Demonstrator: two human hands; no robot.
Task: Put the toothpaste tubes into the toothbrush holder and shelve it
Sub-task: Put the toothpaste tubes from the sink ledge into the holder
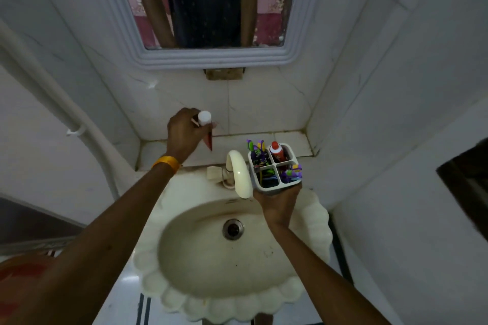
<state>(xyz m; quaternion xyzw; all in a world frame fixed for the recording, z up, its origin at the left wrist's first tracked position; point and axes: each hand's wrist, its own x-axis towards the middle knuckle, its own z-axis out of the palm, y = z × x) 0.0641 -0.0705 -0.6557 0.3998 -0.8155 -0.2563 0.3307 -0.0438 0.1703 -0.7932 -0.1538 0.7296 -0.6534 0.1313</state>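
Cream porcelain fills the lower middle of the frame: a scalloped sink (314, 221) with a metal drain (233, 229) at its centre and a curved cream tap (239, 171) at its back edge. I see my left hand (184, 134) at centre left, closed around a toothpaste tube (206, 126); the white cap points up toward the camera and the red body tapers down and to the right below my fingers. That hand and tube are held above the tiled shelf (290, 140) that runs along the wall behind the sink, and I cannot tell whether the tube's lower end touches it. A yellow band (167, 162) sits on that wrist.

My right hand (278, 203) is just right of centre, gripping the white toothbrush holder (274, 166) from below, with the holder just beside the tap and over the sink's back rim. The holder has four compartments. The upper-right one holds a second toothpaste tube (277, 152), red with a white cap, standing upright. The upper-left compartment carries toothbrushes (255, 146) with purple, green and yellow heads sticking out; the two lower compartments hold more coloured items that I cannot make out clearly.

Across the top of the frame hangs a grey-framed mirror (219, 57), reflecting two arms and dark clothing. White tiled walls close in on both sides.
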